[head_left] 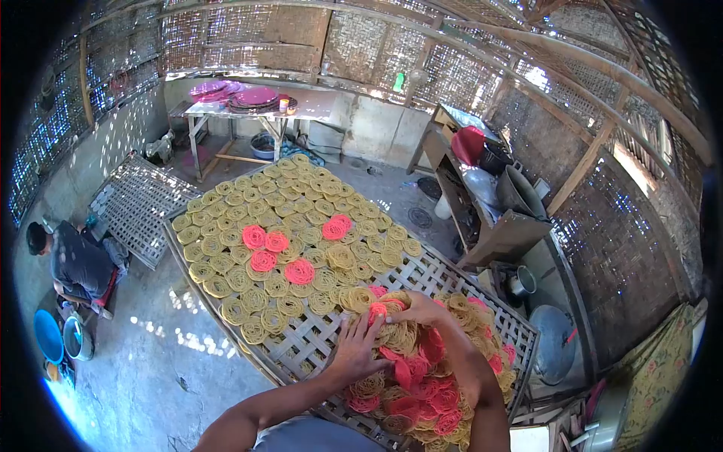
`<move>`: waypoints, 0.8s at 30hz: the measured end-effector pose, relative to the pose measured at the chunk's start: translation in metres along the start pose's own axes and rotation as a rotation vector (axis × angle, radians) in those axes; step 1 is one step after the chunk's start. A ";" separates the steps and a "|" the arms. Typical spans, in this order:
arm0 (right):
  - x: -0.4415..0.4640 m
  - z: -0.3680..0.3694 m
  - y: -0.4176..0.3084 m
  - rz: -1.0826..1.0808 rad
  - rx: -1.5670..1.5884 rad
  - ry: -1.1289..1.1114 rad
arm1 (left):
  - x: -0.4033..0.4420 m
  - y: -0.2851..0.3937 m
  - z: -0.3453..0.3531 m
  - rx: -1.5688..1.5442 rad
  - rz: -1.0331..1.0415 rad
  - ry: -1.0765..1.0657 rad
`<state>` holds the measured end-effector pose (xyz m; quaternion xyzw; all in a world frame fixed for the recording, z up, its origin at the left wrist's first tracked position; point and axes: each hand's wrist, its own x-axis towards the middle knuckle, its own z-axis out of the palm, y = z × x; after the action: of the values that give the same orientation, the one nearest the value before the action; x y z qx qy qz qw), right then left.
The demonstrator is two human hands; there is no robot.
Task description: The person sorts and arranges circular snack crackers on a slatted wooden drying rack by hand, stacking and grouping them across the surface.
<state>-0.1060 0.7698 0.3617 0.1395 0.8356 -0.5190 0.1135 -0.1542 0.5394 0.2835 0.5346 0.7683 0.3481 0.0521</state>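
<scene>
In the head view, a bunch of tan and pink coiled, noodle-like rounds (pixel 404 337) is gathered between my two hands over the near part of a woven bamboo rack (pixel 301 346). My left hand (pixel 358 348) presses its fingers against the bunch's left side. From the right, my right hand (pixel 416 309) curls over the top of it, with some fingertips hidden. Below and to the right lies a loose heap of pink and tan rounds (pixel 437 399). Flat tan rounds (pixel 248 282) cover the far part of the rack in rows, with several pink rounds (pixel 300 271) among them.
Another person (pixel 79 264) crouches at the left near a blue basin (pixel 48 335). An empty-looking bamboo rack (pixel 139 203) leans behind them. At the back stands a table (pixel 312 107) with pink trays (pixel 256 96). A wooden shelf (pixel 501 237) with pots borders the right side.
</scene>
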 end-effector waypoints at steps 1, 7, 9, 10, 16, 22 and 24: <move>-0.008 0.000 -0.007 0.001 0.084 0.035 | 0.003 0.003 -0.002 -0.030 0.010 0.020; -0.044 -0.014 -0.027 -0.099 0.246 0.388 | 0.035 0.016 -0.009 -0.389 0.076 0.198; -0.059 -0.022 -0.035 -0.104 -0.075 0.623 | 0.047 0.008 -0.004 -0.424 0.126 0.324; -0.067 -0.024 -0.040 -0.100 -0.237 0.736 | 0.053 0.005 0.001 -0.442 0.151 0.385; -0.098 -0.002 -0.059 -0.266 -0.470 0.939 | 0.057 -0.003 -0.002 -0.488 -0.055 0.295; -0.099 0.020 -0.021 -0.412 -0.411 0.902 | 0.061 -0.012 -0.003 -0.575 -0.197 0.212; -0.101 0.028 -0.017 -0.388 -0.387 0.907 | 0.063 -0.015 -0.004 -0.638 -0.124 0.239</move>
<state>-0.0167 0.7260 0.3979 0.1690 0.8919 -0.2542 -0.3337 -0.1946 0.5886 0.2956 0.3990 0.6526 0.6270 0.1474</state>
